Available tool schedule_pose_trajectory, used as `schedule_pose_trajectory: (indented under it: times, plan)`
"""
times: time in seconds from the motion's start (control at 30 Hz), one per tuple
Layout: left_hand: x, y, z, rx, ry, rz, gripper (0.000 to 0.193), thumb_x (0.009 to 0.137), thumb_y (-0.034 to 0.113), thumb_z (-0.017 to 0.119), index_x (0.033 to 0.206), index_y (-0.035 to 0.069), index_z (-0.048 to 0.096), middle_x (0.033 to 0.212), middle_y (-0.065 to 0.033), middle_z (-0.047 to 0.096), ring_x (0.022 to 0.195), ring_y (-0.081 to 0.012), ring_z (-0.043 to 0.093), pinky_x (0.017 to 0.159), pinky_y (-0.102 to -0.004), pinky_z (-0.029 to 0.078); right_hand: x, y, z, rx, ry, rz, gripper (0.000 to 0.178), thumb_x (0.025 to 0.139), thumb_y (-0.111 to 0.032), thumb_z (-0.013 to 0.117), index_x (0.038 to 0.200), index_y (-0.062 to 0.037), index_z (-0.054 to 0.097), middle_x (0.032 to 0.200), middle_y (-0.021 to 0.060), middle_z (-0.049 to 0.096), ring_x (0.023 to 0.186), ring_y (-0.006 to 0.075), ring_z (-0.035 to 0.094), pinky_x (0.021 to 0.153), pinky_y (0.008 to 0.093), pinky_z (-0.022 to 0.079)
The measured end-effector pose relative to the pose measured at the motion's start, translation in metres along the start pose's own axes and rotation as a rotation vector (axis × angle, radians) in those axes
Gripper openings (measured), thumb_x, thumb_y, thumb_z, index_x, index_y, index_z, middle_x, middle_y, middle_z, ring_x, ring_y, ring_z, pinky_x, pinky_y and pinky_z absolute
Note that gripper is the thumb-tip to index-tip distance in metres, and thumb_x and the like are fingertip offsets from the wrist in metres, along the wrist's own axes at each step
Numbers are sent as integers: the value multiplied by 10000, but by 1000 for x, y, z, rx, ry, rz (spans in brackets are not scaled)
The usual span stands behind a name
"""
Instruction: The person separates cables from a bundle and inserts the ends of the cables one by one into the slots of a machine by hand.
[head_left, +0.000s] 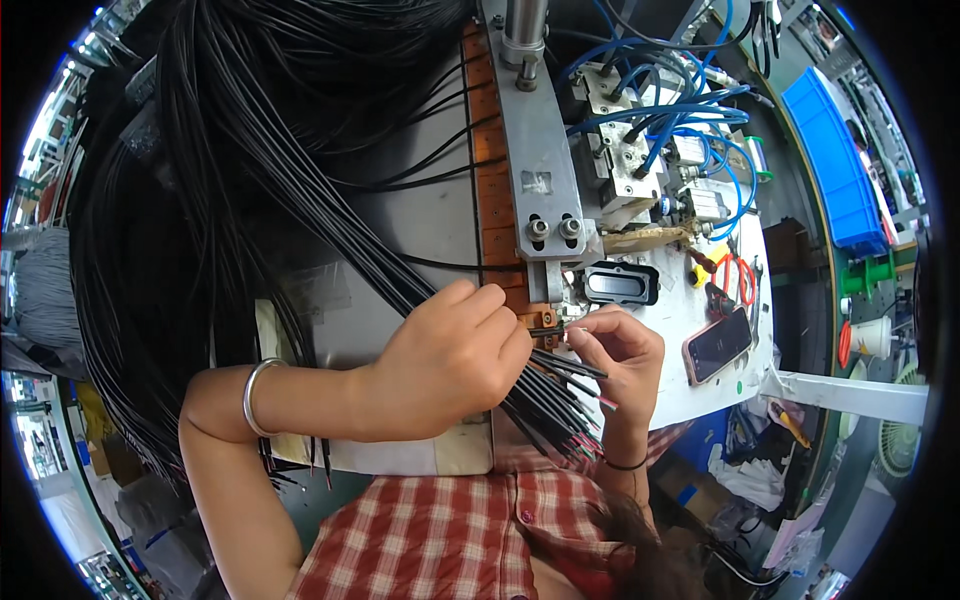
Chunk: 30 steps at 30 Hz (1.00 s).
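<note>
My left hand is closed around a bundle of black cables, beside the front end of a copper-coloured fixture strip. The cables' loose ends fan out below it, with stripped tips showing pink, white and green wires. My right hand pinches the end of a single black cable between thumb and fingertips, close to the fixture's front block. The cable spans the gap between both hands. Whether its tip touches the block is hidden by my fingers.
A steel clamp bar stands over the strip. Blue air hoses and metal valve blocks lie to its right. A black oval-rimmed part, red-handled scissors and a phone rest nearby. A blue bin stands far right.
</note>
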<state>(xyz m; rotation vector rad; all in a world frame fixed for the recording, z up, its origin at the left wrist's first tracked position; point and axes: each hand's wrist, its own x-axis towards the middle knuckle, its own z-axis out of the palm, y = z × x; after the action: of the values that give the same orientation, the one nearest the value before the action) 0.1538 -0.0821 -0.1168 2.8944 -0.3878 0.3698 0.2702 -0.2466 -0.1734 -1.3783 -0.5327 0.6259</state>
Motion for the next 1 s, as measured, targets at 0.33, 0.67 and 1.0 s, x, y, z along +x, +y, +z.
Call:
schedule_pose_trajectory:
  times: [0.33, 0.67, 1.0]
  plan:
    - [-1, 1, 3, 8, 45, -43, 178, 604, 100, 548, 749, -2, 525, 663, -69, 441, 660, -208, 453, 560, -303, 367, -8, -3, 7, -43, 55, 4, 63, 783, 24, 639, 843, 41, 641, 764, 34, 603, 655, 51, 550, 581, 169, 433]
    - [1, 1, 2, -53, 104, -39, 138, 606, 102, 545, 712, 27, 499, 663, -67, 430, 669, -220, 448, 576, -311, 371, 0, 2, -12, 337, -350, 219, 80, 774, 36, 636, 854, 41, 636, 736, 45, 616, 607, 47, 538, 523, 156, 411]
    - [2, 0, 6, -82, 56, 10, 148, 602, 95, 547, 724, 20, 510, 674, -61, 444, 686, -213, 460, 619, -314, 382, 0, 1, -4, 170, -72, 132, 48, 788, 0, 625, 760, 21, 592, 700, 45, 588, 480, 30, 448, 408, 159, 327]
